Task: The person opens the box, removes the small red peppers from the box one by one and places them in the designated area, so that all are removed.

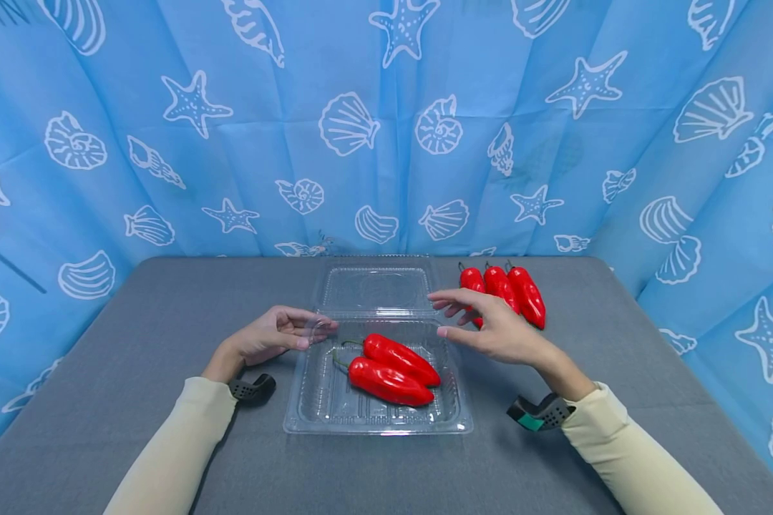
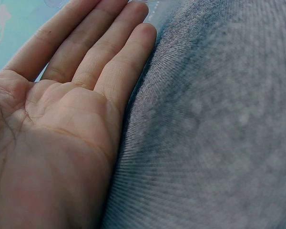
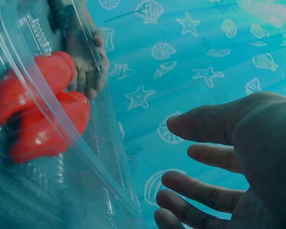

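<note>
A clear plastic clamshell container (image 1: 376, 427) stands on the table with its lid (image 1: 376, 290) laid back flat behind it. Inside lie two red peppers (image 1: 389, 381) side by side, green stems pointing left. My left hand (image 1: 280, 335) rests at the container's left rim, palm turned inward and fingers straight, holding nothing. In the left wrist view, the left palm (image 2: 62, 124) shows bare beside the grey cloth. Over by the right rim hovers my right hand (image 1: 496, 330), fingers loosely spread. The right wrist view shows its fingers (image 3: 205, 191) with nothing between them.
Behind my right hand, three more red peppers (image 1: 526, 297) lie in a row, partly covered by it. Grey cloth (image 1: 167, 343) covers the table. A blue curtain (image 1: 386, 179) with white sea shells hangs at the table's back edge.
</note>
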The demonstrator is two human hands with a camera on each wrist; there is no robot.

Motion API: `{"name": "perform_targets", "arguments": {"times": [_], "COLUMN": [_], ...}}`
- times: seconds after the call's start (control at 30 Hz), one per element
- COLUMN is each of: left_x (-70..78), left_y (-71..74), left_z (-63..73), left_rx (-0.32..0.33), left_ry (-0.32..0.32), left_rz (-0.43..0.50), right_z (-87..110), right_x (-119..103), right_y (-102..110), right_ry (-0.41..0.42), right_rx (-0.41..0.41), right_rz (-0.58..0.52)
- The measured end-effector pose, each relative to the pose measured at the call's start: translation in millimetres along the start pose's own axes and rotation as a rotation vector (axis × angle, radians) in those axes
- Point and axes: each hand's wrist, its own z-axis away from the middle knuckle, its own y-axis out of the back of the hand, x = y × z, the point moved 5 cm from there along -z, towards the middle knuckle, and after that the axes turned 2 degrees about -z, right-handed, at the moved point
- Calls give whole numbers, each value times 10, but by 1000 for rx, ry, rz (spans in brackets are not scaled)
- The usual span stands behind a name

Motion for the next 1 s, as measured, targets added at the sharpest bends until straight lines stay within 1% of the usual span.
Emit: {"name": "perform_targets", "arguments": {"times": [0.13,0.33,0.53,0.67,0.87,1.0], "left_x": [-6,-12,-9,1,4,-2], "left_y": [5,12,8,0,-2,0], "left_z": [0,1,2,5,6,4], "left_rx": [0,-3,8,3,-4,2], "left_ry": [0,-3,8,4,0,3], "left_rz": [-2,-2,-7,-4,-6,-3], "right_z": [-5,-8,-1,7,19,26], "right_x": [-35,-76,-147,-179,-210,-228], "right_y": [-71,-176,-273,-333,-398,-425], "right_ry": [9,13,23,24,22,22], "right_rx": [-21,-51,-89,-114,-142,-150], "right_rz": [-27,-40,-86,-114,-156,-152]}}
